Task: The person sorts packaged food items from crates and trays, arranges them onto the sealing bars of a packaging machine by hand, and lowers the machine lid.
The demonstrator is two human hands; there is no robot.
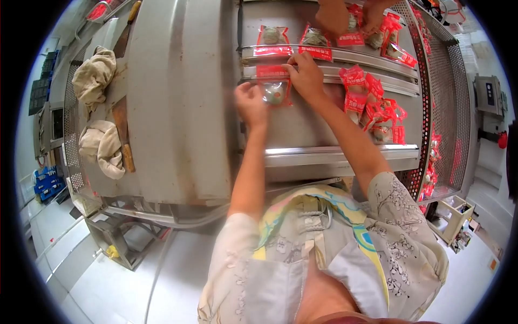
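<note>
A red and clear plastic packet (276, 93) with a greenish item inside lies at the near metal sealing bar, its red end across the bar. My right hand (305, 76) has its thumb and fingers pinched on the packet's upper right corner. My left hand (251, 102) is at the packet's left edge, fingers curled and slightly blurred; whether they grip the film is unclear. Beyond the bar, two similar packets, one on the left (272, 39) and one in the middle (315, 41), lie along the far bar.
Several red packets (372, 105) are heaped right of my right hand. Across the table, another person's hands (332, 16) handle packets. Cloths (102, 146) and wooden-handled blades (123, 127) lie at far left. A perforated metal rail (426, 97) borders the right side.
</note>
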